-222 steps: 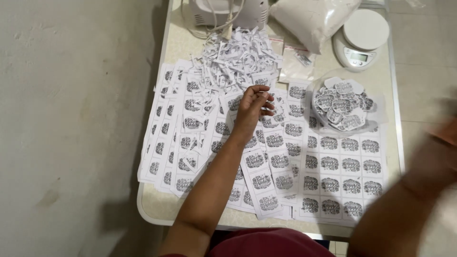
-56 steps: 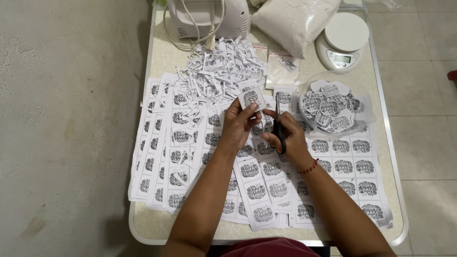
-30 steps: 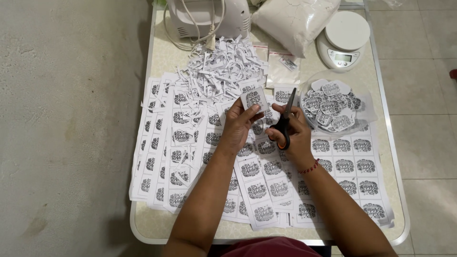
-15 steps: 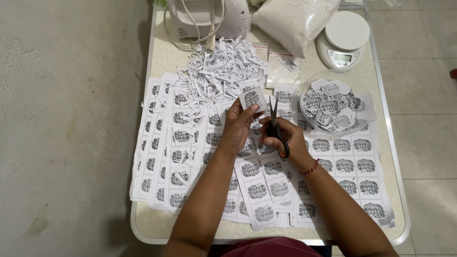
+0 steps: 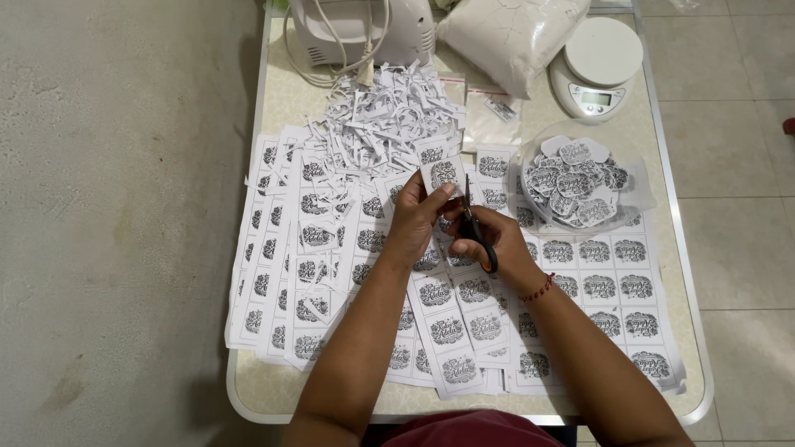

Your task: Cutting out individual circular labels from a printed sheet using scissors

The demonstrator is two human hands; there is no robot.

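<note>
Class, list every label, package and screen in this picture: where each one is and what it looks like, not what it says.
Single label: in left hand, small white rectangle, black emblem.
Label sheets: across table, white grids.
Cut labels: heaped right of the hands.
Bag: top, clear, white powder.
Scale screen: top right, small, greyish.

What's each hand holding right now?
Left hand: fingers closed on a small paper label.
Right hand: closed on black scissors.

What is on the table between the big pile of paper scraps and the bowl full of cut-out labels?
In the head view, a printed label strip lies between the scrap pile and the bowl, with a small clear plastic bag just above it.
</note>
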